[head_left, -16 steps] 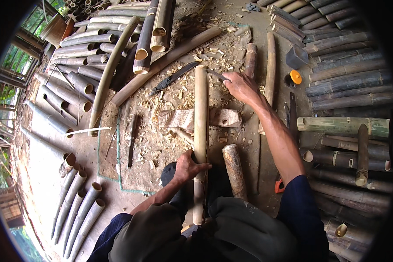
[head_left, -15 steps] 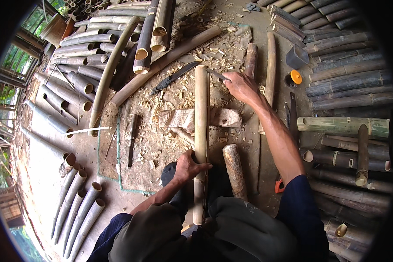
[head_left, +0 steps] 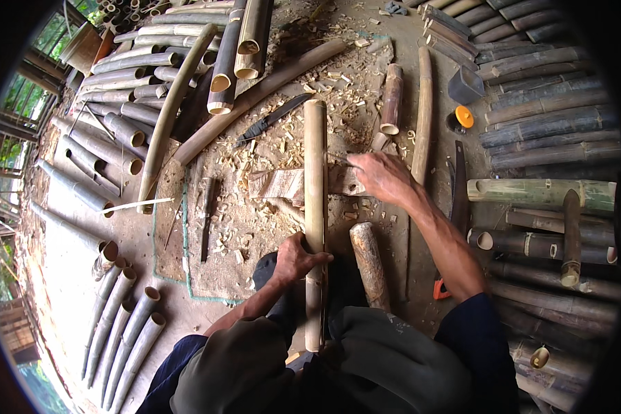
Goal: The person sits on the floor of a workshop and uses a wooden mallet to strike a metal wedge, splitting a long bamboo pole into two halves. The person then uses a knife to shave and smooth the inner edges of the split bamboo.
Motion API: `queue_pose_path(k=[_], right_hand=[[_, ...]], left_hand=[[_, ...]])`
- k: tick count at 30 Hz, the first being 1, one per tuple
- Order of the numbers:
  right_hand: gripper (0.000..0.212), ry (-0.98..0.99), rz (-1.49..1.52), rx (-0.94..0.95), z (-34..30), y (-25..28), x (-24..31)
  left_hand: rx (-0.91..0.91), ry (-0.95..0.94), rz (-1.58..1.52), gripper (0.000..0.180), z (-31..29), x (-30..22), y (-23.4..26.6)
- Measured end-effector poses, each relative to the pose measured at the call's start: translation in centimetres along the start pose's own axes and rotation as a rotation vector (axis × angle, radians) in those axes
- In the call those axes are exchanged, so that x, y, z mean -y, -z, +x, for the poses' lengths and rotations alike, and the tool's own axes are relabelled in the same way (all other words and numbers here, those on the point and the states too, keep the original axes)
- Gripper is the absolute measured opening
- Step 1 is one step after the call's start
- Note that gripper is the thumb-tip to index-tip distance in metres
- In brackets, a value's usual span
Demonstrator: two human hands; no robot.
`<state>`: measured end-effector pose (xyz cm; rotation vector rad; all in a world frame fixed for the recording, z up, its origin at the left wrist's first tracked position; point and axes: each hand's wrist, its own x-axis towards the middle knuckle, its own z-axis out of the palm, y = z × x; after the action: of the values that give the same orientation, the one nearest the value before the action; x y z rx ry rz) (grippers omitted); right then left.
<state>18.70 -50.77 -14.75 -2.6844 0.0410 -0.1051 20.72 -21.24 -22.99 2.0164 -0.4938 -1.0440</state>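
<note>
An upright-lying length of pale bamboo (head_left: 315,159) runs from between my legs out across a notched wooden block (head_left: 276,185). My left hand (head_left: 298,259) is closed round its lower half, thumb across the top. A dark line follows the bamboo's right edge. To the right of it, my right hand (head_left: 383,178) is closed on a knife, whose short dark blade (head_left: 339,159) points at the bamboo's side; most of the handle is hidden in the fist. Whether the blade touches the bamboo, I cannot tell.
Wood chips litter the mat (head_left: 214,276). On it lie a big knife with a wrapped handle (head_left: 272,121), a narrow tool (head_left: 207,214) and a short log (head_left: 370,265). A saw (head_left: 460,186) and an orange-lidded jar (head_left: 464,117) are at right. Bamboo stacks (head_left: 552,138) flank both sides.
My right hand has come down toward me along the bamboo's right side with the knife. My left hand keeps its grip in nearly the same place.
</note>
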Motion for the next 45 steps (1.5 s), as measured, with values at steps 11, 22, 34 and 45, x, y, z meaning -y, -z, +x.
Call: queue_pose_path(k=[11,22,34,45], right_hand=[[0.018,0.040,0.144,0.106,-8.5,-0.4,5.8],[0.035,-0.698,1.637,-0.076,5.7,2.3,-1.4],[0.034,-0.649,1.751,0.002,4.8,0.0,-1.5],[0.041,-1.024,1.720,0.093,-8.5,-2.3,9.4]], left_hand=[[-0.030,0.003,0.060,0.062,0.1,0.3,0.0],[0.163,-0.084,-0.247,0.051,0.2,1.2,0.9],[0.171,-0.107,-0.290,0.052,0.6,2.1,0.6],[0.183,-0.108,-0.328,0.053,0.5,2.4,0.4]])
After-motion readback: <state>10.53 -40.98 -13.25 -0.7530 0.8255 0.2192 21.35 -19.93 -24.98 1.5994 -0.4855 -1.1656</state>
